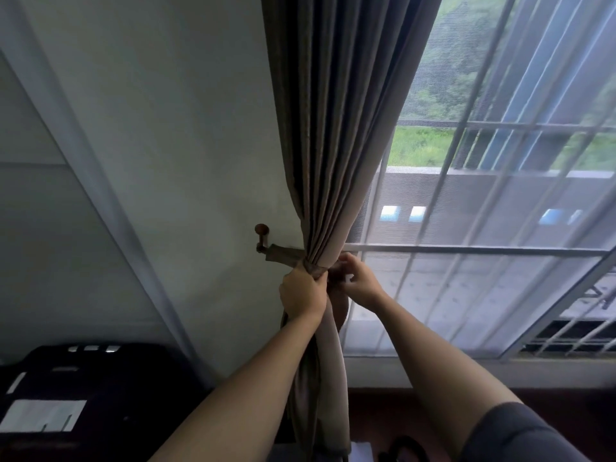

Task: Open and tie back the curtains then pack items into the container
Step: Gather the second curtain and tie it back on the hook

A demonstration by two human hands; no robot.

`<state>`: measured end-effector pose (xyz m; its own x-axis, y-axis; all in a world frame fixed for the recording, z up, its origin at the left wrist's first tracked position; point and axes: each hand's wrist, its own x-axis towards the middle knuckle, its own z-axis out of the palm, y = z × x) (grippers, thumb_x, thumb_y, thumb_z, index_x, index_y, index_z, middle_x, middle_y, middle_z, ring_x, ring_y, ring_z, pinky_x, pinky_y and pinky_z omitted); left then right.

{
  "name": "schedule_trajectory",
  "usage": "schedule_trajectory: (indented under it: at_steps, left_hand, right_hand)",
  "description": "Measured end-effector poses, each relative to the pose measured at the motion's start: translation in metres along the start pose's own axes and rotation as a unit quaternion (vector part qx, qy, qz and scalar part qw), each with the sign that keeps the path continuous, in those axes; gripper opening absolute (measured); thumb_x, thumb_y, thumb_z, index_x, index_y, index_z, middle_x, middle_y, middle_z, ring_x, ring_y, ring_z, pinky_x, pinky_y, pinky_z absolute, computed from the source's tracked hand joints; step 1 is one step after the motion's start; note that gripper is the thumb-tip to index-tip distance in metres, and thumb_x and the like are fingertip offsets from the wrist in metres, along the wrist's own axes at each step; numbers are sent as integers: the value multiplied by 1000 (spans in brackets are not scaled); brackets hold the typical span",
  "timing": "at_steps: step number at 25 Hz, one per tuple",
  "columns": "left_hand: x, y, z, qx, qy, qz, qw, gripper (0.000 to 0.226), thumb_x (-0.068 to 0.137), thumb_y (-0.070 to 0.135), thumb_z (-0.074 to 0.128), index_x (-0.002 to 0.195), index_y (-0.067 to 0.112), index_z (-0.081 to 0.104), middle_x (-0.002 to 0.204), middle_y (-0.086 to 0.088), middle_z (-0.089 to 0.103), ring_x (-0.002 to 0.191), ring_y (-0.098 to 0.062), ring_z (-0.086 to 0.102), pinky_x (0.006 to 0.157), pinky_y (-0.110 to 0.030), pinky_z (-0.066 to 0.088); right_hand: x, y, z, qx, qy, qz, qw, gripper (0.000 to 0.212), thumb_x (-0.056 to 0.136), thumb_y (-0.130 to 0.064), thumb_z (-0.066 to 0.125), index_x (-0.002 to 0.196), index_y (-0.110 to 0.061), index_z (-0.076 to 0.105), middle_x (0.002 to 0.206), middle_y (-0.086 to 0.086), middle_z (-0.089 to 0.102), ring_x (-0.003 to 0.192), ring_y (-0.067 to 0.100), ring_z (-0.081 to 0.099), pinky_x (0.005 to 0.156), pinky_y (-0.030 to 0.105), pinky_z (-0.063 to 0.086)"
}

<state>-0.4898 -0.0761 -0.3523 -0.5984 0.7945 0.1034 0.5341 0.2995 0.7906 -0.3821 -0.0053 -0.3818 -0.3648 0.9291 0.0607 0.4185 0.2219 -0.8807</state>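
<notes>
Gripping gathered curtain (328, 181): left hand (301, 293); right hand (358, 280) pinching tieback (286, 253).

Tie-back (287, 253) end out of sight behind the right hand (358, 280); curtain (333, 128) top beyond the view's upper edge.

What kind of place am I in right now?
Probably a room in a home: a pleated grey-brown fabric curtain, gripped by the left hand, beside a large barred window, and a brown wooden tieback knob on the white wall. The right hand pinches its brown tie band.
</notes>
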Motion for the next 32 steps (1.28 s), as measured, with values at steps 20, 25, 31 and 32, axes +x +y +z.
schedule_trajectory:
  at_steps: [20, 25, 31, 32]
  left_hand:
    - [21, -3, -21, -57, -77, 6, 995, 42, 79, 33, 72, 107, 3, 66, 104, -15, 70, 100, -32, 64, 71, -25, 41]
    - [36, 1, -20, -33, -121, 11, 992, 38, 76, 36, 72, 98, 5, 68, 98, -14, 71, 95, -30, 66, 79, -33, 53]
    - [58, 16, -29, 56, -194, 44, 978, 44, 64, 44, 78, 93, 13, 68, 92, -2, 70, 88, -18, 67, 76, -27, 54]
    - [60, 21, -31, 78, -207, 67, 973, 49, 62, 48, 78, 97, 14, 68, 96, -1, 70, 90, -18, 67, 78, -28, 54]
  right_hand:
    - [23, -9, 27, 178, 127, 42, 975, 42, 77, 21, 41, 101, -12, 53, 92, 5, 60, 84, 10, 62, 72, 17, 50]
    - [6, -16, 24, 141, -78, 14, 987, 71, 68, 31, 31, 125, -9, 41, 90, -5, 56, 69, -15, 58, 57, 7, 44]
    - [6, -6, 42, 190, -104, 12, 976, 77, 54, 8, 71, 123, -3, 41, 116, 20, 57, 106, 21, 60, 81, 28, 53]
    - [6, -6, 48, 208, -88, 11, 974, 73, 54, 4, 78, 119, 4, 47, 115, 24, 59, 109, 28, 60, 86, 34, 53]
